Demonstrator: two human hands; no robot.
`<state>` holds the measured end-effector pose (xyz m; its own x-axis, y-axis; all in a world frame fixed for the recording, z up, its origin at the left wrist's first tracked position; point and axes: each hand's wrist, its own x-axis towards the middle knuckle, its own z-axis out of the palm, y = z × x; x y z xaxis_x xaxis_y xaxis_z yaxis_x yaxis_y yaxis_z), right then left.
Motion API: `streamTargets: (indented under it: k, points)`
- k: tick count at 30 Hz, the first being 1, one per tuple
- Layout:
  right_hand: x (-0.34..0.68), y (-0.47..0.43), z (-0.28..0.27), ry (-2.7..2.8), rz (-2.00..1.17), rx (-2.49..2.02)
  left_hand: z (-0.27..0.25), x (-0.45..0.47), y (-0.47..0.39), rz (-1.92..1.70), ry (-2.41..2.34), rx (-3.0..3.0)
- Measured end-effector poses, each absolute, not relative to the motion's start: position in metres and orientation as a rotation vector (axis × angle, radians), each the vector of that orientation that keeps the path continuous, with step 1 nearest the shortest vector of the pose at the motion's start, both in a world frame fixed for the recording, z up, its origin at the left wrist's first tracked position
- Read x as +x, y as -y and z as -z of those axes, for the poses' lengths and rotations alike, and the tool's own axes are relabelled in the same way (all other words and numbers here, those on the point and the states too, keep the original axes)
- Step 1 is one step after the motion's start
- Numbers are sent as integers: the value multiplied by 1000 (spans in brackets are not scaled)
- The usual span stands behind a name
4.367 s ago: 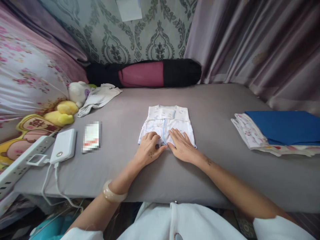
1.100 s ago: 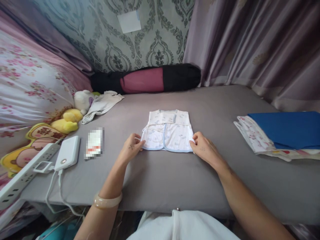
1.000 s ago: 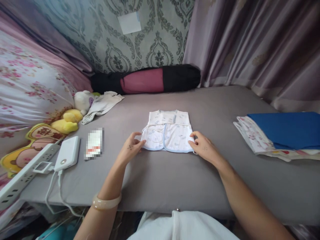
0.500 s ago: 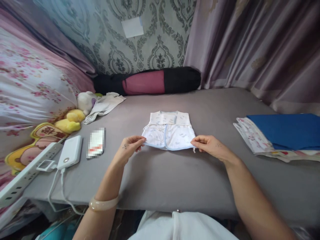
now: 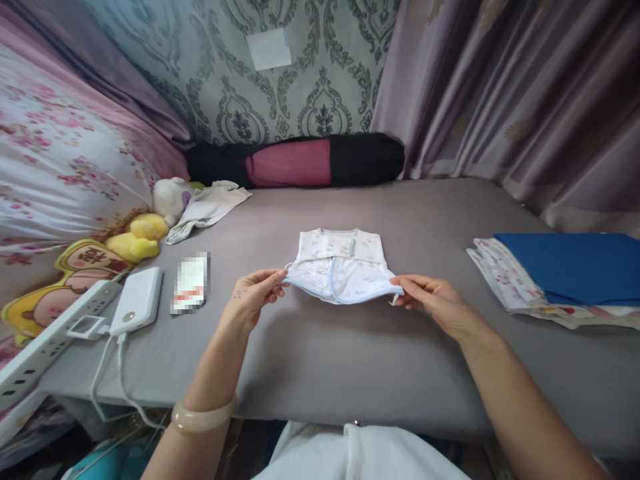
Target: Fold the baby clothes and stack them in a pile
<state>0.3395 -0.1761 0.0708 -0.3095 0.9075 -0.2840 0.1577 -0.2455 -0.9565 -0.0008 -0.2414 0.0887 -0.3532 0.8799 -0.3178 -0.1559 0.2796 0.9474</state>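
A small white baby garment (image 5: 340, 253) with faint prints and light blue edging lies in the middle of the grey-covered table (image 5: 350, 360). Its far part rests flat, while the near blue-edged hem is lifted and stretched between both hands. My left hand (image 5: 257, 293) pinches the hem's left corner. At the right corner, my right hand (image 5: 427, 300) holds the hem between thumb and fingers, with a short tie dangling beside the fingertips.
Left are a white power bank (image 5: 137, 300), a power strip (image 5: 55, 337), a blurred packet (image 5: 191, 283), plush toys (image 5: 135, 239) and a pale cloth (image 5: 210, 208). Folded fabrics with a blue piece (image 5: 575, 267) lie right. A black-and-pink bag (image 5: 290, 161) sits behind.
Both hands have moved slightly apart, and the near hem is raised and pulled wider. The garment's far part still lies on the table.
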Motion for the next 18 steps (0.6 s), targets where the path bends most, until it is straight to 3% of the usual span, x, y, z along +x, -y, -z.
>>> streamTargets:
  k: [10, 18]
  points:
    - [314, 175, -57, 1571, -1360, -1083, -68, 26, 208, -1727, -1302, 657]
    - [302, 171, -43, 2016, -1023, -1188, -43, 28, 184, -1807, -1247, 818]
